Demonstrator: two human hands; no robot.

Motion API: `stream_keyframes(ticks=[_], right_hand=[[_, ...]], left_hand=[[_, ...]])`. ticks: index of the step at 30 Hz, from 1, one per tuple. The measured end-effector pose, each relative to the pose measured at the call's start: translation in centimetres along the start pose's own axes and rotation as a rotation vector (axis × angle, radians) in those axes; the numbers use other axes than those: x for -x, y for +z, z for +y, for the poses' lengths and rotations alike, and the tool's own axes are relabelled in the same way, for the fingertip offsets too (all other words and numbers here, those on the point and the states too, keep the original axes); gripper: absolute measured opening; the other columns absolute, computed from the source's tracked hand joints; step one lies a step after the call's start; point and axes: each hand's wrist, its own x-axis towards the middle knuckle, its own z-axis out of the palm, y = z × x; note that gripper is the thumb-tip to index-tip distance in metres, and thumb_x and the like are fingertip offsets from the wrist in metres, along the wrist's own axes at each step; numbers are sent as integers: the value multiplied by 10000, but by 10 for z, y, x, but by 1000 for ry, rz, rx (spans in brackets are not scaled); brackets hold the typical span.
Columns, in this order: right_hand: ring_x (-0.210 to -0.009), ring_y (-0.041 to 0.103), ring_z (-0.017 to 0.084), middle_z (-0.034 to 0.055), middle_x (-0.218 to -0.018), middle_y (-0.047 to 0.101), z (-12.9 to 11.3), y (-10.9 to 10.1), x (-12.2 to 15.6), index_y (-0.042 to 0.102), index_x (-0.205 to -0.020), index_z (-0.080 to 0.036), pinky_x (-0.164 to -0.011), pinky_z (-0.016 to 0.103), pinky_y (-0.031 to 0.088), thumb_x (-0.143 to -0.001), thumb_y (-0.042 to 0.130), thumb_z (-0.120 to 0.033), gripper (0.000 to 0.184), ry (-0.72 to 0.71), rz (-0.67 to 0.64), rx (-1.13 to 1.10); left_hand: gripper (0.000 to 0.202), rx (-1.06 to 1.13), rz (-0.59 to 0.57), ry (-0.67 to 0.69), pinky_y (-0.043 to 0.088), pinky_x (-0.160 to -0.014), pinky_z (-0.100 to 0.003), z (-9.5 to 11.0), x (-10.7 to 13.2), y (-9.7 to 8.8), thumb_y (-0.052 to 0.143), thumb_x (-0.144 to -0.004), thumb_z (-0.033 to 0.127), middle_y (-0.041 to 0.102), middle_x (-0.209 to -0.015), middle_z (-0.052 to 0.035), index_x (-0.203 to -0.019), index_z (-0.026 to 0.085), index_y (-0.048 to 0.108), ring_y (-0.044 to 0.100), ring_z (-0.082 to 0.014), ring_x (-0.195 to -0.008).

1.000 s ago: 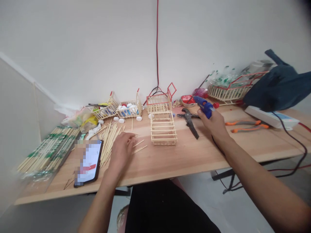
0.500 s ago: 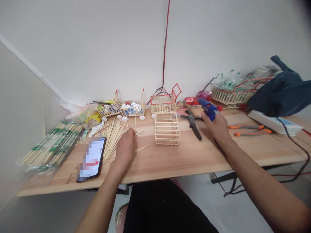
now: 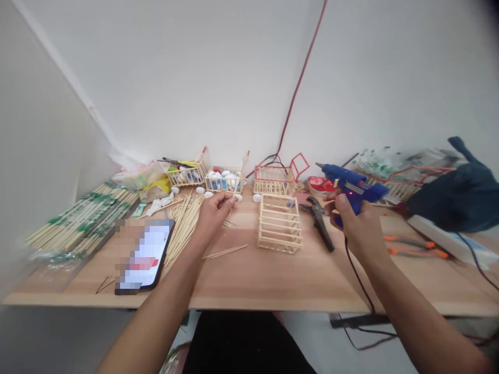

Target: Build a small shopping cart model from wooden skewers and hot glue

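My right hand (image 3: 356,221) is wrapped round the handle of a blue hot glue gun (image 3: 346,182), raised over the table with its nozzle to the left. A small red light shows on its body. My left hand (image 3: 216,210) is closed in a pinch on a thin wooden stick (image 3: 235,191), only partly visible at the fingertips. Just beside that hand lies a loose pile of wooden sticks (image 3: 181,223). Between my hands stands a small open frame of glued sticks (image 3: 278,223), with several crossbars, touched by neither hand.
Small stick carts (image 3: 224,181) stand along the wall, some with white wheels. Black cutters (image 3: 319,223) and orange-grey pliers (image 3: 417,245) lie to the right, near a dark blue bag (image 3: 456,200). A phone (image 3: 146,257) and bagged sticks (image 3: 83,221) lie at left.
My right hand has lifted the glue gun and turned it so its side faces me. My left hand has risen from the stick pile with a stick. The camera view has shifted.
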Motion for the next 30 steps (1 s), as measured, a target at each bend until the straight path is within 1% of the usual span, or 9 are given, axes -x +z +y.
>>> stream_keyframes(ticks=[2, 4, 8, 11, 14, 17, 21, 25, 30], right_hand=[[-509, 467, 111, 2, -625, 556, -13, 15, -4, 611, -858, -192, -455, 235, 360, -858, 575, -565, 375, -38, -87, -8], [-527, 489, 126, 6, -634, 568, -20, 31, -7, 609, -860, -203, -472, 248, 378, -873, 549, -569, 371, -72, -152, -17], [-551, 508, 131, 14, -685, 589, -14, 50, -2, 601, -865, -202, -526, 271, 412, -904, 507, -543, 356, -120, -291, -46], [-546, 505, 124, 13, -680, 577, -4, 50, 8, 599, -844, -185, -522, 263, 401, -922, 477, -523, 368, -139, -369, 29], [-556, 516, 132, 14, -676, 576, 1, 45, 13, 601, -831, -179, -512, 259, 390, -920, 474, -508, 364, -200, -416, 153], [-606, 546, 153, 25, -708, 601, -1, 42, 15, 608, -836, -181, -547, 268, 409, -916, 482, -478, 333, -267, -436, 266], [-706, 587, 186, 41, -761, 624, -6, 43, 17, 601, -807, -192, -622, 285, 443, -916, 482, -445, 300, -341, -456, 309], [-689, 590, 189, 38, -715, 611, -5, 46, 20, 594, -777, -192, -607, 285, 445, -919, 467, -453, 323, -326, -479, 307], [-610, 556, 162, 27, -676, 589, -2, 48, 21, 588, -794, -180, -545, 271, 418, -922, 460, -466, 339, -284, -454, 269]], left_hand=[[282, 97, -4, -59, 302, -516, -218, -1, 5, -3, 621, -814, 422, 574, -643, 17, -818, 144, 667, 413, -86, -530], [316, 214, -17, -107, 268, -489, -212, -1, 8, -3, 641, -802, 447, 564, -653, 19, -855, 137, 677, 376, -68, -502], [372, 339, -102, -140, 255, -472, -203, 1, 12, 3, 673, -778, 485, 572, -672, 10, -857, 121, 687, 363, -47, -485], [380, 358, -137, -161, 253, -468, -200, 4, 14, 7, 692, -768, 487, 572, -659, 9, -842, 114, 690, 366, -42, -483], [370, 403, -184, -179, 249, -457, -198, 6, 16, 8, 681, -788, 482, 580, -658, 5, -844, 116, 692, 370, -38, -474], [369, 444, -229, -189, 247, -447, -196, 7, 17, 8, 663, -810, 480, 589, -668, -1, -878, 120, 706, 370, -33, -466], [369, 475, -241, -184, 247, -442, -194, 6, 18, 9, 656, -822, 470, 588, -671, -3, -914, 119, 717, 368, -27, -459], [364, 471, -239, -181, 249, -442, -191, 7, 19, 9, 652, -830, 459, 585, -667, -3, -925, 114, 718, 375, -27, -461], [368, 451, -233, -184, 256, -443, -192, 10, 19, 8, 656, -824, 457, 581, -657, -1, -910, 105, 718, 375, -31, -462]])
